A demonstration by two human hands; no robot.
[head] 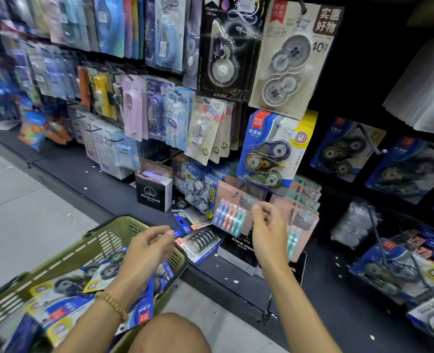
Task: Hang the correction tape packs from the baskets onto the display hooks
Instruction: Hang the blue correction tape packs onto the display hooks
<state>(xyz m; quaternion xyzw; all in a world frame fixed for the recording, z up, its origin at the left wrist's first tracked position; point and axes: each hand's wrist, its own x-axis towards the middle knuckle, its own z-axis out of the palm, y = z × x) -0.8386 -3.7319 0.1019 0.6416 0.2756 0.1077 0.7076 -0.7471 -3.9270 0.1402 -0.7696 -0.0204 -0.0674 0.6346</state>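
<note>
A green basket [101, 240] at the lower left holds several blue correction tape packs [65, 284]. My left hand [147, 250] hovers over the basket's far rim, with thumb and forefinger pinching the edge of a blue pack [179, 235]. My right hand [266, 225] is raised with curled fingers in front of the pink packs [236, 207] on a low hook. Whether it holds one is unclear. Just above hangs a row of matching blue packs [269, 154] on a display hook.
More blue packs [203, 243] lie loose on the dark base shelf beside black alarm clock boxes [153, 192]. Another pile of blue packs [394, 271] sits at the lower right. Upper hooks carry other tape packs. My knee [170, 335] is below the basket.
</note>
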